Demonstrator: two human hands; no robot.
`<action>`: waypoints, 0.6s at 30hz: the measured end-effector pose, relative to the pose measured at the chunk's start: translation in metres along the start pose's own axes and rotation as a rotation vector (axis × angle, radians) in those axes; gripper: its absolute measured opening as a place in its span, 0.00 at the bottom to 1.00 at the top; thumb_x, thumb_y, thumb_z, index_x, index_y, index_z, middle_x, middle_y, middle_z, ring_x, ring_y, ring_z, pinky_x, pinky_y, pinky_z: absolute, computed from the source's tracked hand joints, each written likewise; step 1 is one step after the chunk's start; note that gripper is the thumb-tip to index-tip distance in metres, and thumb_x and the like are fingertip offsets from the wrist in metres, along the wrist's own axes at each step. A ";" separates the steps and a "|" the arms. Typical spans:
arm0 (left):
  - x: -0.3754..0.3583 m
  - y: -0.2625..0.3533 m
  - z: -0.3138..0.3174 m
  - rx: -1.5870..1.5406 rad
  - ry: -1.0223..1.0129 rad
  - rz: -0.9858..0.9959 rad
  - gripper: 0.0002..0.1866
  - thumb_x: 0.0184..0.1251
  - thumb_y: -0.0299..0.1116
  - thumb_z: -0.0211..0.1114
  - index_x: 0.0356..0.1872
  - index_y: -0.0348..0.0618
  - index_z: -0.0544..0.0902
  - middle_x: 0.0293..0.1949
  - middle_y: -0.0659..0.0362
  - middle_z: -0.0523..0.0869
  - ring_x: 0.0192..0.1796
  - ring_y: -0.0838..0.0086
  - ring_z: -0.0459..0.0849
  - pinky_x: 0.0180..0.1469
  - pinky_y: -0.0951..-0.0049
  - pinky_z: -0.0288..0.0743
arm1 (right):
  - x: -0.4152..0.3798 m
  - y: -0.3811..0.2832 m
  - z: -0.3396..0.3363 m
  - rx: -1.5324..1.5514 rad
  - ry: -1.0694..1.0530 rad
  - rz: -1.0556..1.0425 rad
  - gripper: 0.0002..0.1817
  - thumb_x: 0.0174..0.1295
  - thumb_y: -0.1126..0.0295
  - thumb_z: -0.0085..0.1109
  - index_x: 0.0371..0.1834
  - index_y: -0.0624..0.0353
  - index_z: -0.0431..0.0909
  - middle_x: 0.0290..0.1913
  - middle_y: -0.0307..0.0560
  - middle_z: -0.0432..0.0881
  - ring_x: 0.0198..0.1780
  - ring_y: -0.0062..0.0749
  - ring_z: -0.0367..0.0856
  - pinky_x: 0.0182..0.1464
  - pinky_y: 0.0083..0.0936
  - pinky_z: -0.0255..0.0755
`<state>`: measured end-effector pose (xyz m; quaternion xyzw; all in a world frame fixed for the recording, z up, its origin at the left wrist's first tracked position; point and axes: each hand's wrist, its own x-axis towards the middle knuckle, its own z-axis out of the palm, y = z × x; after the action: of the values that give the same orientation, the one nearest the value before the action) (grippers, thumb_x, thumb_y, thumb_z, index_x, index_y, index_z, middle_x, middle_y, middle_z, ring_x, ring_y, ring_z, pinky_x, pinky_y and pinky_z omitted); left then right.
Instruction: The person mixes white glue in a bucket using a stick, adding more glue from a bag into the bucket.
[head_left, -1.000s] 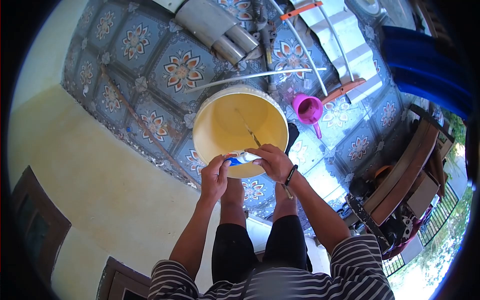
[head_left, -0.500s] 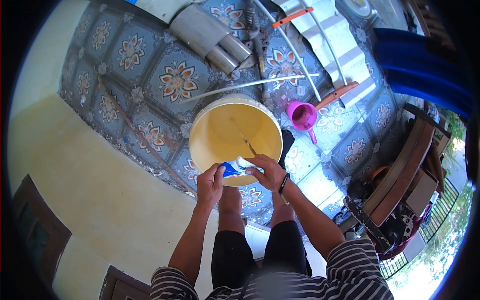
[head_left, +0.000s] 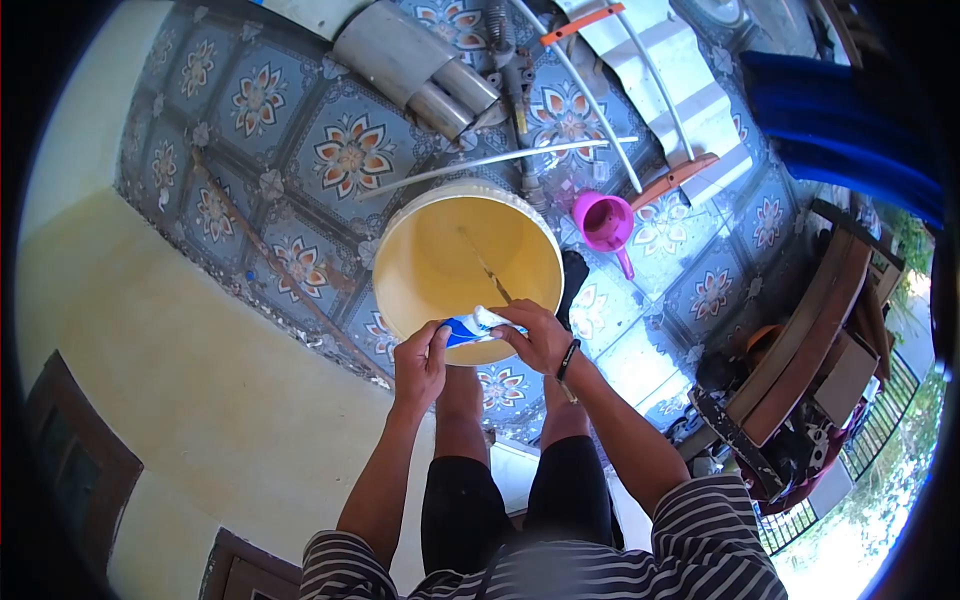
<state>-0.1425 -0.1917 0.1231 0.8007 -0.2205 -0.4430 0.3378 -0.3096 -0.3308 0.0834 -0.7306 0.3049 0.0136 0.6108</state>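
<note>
Between my two hands is a small blue-and-white packet point(head_left: 462, 331), held over the near rim of a large pale yellow bucket point(head_left: 400, 290). My left hand point(head_left: 420, 362) is closed on the packet's blue end, thumb on top. The fingers of my right hand point(head_left: 540, 338) pinch its white, crumpled end. A thin brown stick-like thing point(head_left: 494, 284) slants from the bucket's inside up to my right fingers. Just right of the bucket, a pink dipper point(head_left: 606, 222) rests on the floor with its handle toward me.
Flower-patterned tiles point(head_left: 352, 156) cover the floor. Beyond the bucket lie a white rod point(head_left: 490, 160), a metal muffler-like cylinder point(head_left: 400, 50) and a white-and-orange frame point(head_left: 655, 90). Wooden furniture parts point(head_left: 815, 330) are piled at right. A yellow wall point(head_left: 200, 370) bounds the left.
Both hands keep hold of the packet, which looks slightly more bent at its white end. A small blue speck now shows near the left wall. The view has shifted slightly.
</note>
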 end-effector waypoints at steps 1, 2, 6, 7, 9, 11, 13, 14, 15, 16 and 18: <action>0.000 0.000 0.001 -0.005 0.004 0.008 0.11 0.74 0.31 0.58 0.48 0.36 0.83 0.36 0.47 0.88 0.39 0.64 0.89 0.43 0.70 0.77 | 0.000 0.000 0.000 0.001 0.021 -0.031 0.16 0.64 0.68 0.62 0.53 0.63 0.80 0.40 0.57 0.82 0.44 0.52 0.81 0.47 0.38 0.74; 0.000 0.001 0.002 -0.009 0.009 0.016 0.11 0.74 0.31 0.57 0.48 0.36 0.83 0.36 0.47 0.88 0.39 0.64 0.89 0.43 0.70 0.77 | 0.000 0.001 0.000 -0.001 0.026 -0.033 0.16 0.64 0.68 0.62 0.53 0.63 0.80 0.40 0.57 0.82 0.44 0.52 0.80 0.46 0.38 0.74; 0.000 0.002 0.002 -0.020 0.008 0.009 0.11 0.75 0.31 0.57 0.48 0.36 0.83 0.37 0.47 0.88 0.40 0.64 0.89 0.44 0.71 0.77 | -0.001 0.001 -0.001 -0.001 0.019 -0.014 0.16 0.64 0.68 0.62 0.53 0.63 0.80 0.39 0.57 0.82 0.44 0.52 0.80 0.46 0.38 0.73; 0.000 0.001 0.002 -0.025 0.007 0.008 0.11 0.75 0.31 0.57 0.48 0.36 0.83 0.37 0.47 0.88 0.40 0.64 0.89 0.44 0.71 0.77 | -0.001 0.001 -0.002 0.001 0.012 -0.004 0.16 0.64 0.68 0.62 0.54 0.63 0.80 0.39 0.57 0.82 0.44 0.52 0.80 0.46 0.38 0.73; 0.000 0.001 0.002 -0.028 0.006 0.012 0.11 0.75 0.31 0.57 0.48 0.36 0.83 0.37 0.48 0.88 0.41 0.65 0.89 0.44 0.71 0.77 | -0.001 0.001 -0.002 -0.004 0.013 -0.010 0.17 0.64 0.68 0.62 0.54 0.63 0.80 0.39 0.57 0.81 0.44 0.52 0.80 0.46 0.38 0.73; 0.001 0.002 0.002 -0.021 0.005 0.024 0.11 0.75 0.31 0.57 0.48 0.36 0.83 0.37 0.48 0.88 0.41 0.65 0.88 0.45 0.71 0.77 | -0.001 0.001 -0.002 -0.003 0.015 -0.015 0.17 0.64 0.68 0.62 0.54 0.63 0.80 0.39 0.57 0.81 0.44 0.52 0.80 0.47 0.39 0.74; 0.001 0.003 0.002 -0.020 0.004 0.019 0.11 0.75 0.31 0.57 0.48 0.36 0.83 0.37 0.48 0.88 0.40 0.65 0.88 0.44 0.71 0.77 | -0.001 0.002 -0.002 0.001 0.020 -0.018 0.17 0.64 0.68 0.62 0.54 0.63 0.80 0.40 0.57 0.81 0.44 0.53 0.80 0.47 0.39 0.74; 0.001 0.004 0.002 -0.019 0.003 0.016 0.11 0.75 0.31 0.57 0.48 0.36 0.83 0.37 0.48 0.88 0.40 0.65 0.88 0.44 0.71 0.77 | -0.002 0.002 -0.002 0.005 0.022 -0.025 0.17 0.64 0.68 0.62 0.54 0.63 0.80 0.40 0.58 0.82 0.44 0.53 0.80 0.47 0.39 0.74; 0.001 0.004 0.002 -0.017 -0.002 0.010 0.11 0.75 0.31 0.57 0.48 0.36 0.83 0.37 0.48 0.88 0.40 0.65 0.88 0.44 0.71 0.77 | -0.002 0.002 -0.002 0.007 0.024 -0.031 0.16 0.64 0.69 0.62 0.54 0.63 0.80 0.41 0.58 0.82 0.44 0.53 0.80 0.47 0.39 0.74; 0.001 0.004 0.001 -0.014 -0.007 0.006 0.11 0.75 0.31 0.57 0.48 0.36 0.83 0.37 0.48 0.88 0.40 0.66 0.88 0.44 0.71 0.77 | -0.001 0.003 -0.002 0.010 0.026 -0.038 0.16 0.64 0.69 0.62 0.54 0.63 0.80 0.41 0.58 0.82 0.45 0.53 0.80 0.47 0.39 0.74; 0.002 0.005 0.001 -0.016 -0.004 0.014 0.11 0.75 0.32 0.57 0.48 0.36 0.82 0.36 0.49 0.87 0.38 0.66 0.87 0.43 0.71 0.77 | -0.001 0.004 -0.001 0.016 0.021 -0.033 0.16 0.64 0.69 0.62 0.53 0.63 0.80 0.40 0.58 0.82 0.45 0.54 0.81 0.47 0.39 0.74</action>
<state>-0.1424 -0.1971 0.1251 0.7955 -0.2229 -0.4440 0.3468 -0.3128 -0.3321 0.0804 -0.7306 0.2993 -0.0064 0.6137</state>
